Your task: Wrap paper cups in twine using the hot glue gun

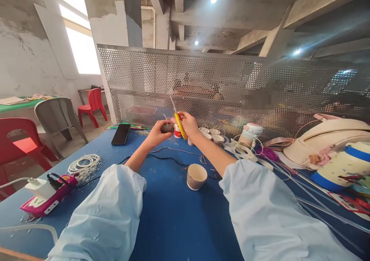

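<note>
My left hand (157, 134) is closed around a small, round, grey-brown piece (167, 128) that looks wound with cord. A thin pale strand stands up from it. Close beside it, my right hand (187, 123) grips a yellow-handled tool (181, 126) with a long, thin, pale tip pointing up and away; its exact kind is unclear. Below and behind both hands is a small red-and-white container (177, 132), partly hidden. Nearer to me, a small brown-sided cup (196, 177) with a cream inside stands upright on the blue table (173, 214).
Several small cups (214, 134) stand past my right forearm, near white tape (245, 151) and a tumbler (251, 133). A bag (329, 141) and bottle (343, 166) are right. Left are a phone (120, 134), coiled white cord (84, 164) and power strip (49, 197). A perforated metal screen (162, 72) borders the back.
</note>
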Motion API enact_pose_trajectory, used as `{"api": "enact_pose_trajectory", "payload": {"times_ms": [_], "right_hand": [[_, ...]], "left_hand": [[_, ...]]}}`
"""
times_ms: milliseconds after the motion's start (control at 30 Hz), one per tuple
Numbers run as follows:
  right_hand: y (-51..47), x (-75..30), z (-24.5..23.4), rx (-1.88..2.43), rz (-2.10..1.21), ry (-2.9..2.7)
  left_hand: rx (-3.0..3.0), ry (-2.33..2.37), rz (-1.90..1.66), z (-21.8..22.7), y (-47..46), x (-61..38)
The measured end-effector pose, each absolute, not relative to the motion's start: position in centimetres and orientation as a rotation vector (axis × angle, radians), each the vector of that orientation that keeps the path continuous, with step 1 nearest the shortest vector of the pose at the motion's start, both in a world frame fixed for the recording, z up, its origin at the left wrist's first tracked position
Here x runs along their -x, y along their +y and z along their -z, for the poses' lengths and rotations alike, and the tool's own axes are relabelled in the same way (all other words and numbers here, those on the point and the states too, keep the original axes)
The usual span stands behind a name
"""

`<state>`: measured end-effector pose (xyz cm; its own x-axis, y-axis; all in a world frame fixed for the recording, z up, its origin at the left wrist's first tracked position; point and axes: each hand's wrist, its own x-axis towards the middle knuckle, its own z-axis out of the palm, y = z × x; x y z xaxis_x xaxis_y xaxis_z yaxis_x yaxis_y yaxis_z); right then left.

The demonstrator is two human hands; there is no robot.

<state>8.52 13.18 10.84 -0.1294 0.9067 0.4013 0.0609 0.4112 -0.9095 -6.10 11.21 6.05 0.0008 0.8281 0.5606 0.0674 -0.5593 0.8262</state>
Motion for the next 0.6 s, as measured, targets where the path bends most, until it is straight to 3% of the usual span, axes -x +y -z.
{"api": "enact_pose_trajectory", "payload": {"times_ms": [300, 600], "right_hand": [[13.8, -7.9, -10.1, 1.023, -0.881, -1.47], [13.7, -9.7, -11.1, 1.051, -0.966, -1.273]], "left_hand": [[-1.766, 1.027, -1.523, -6.3, 10.4, 5.1], [-1.156, 0.934, -1.432, -5.4, 11.8, 6.3]]}}
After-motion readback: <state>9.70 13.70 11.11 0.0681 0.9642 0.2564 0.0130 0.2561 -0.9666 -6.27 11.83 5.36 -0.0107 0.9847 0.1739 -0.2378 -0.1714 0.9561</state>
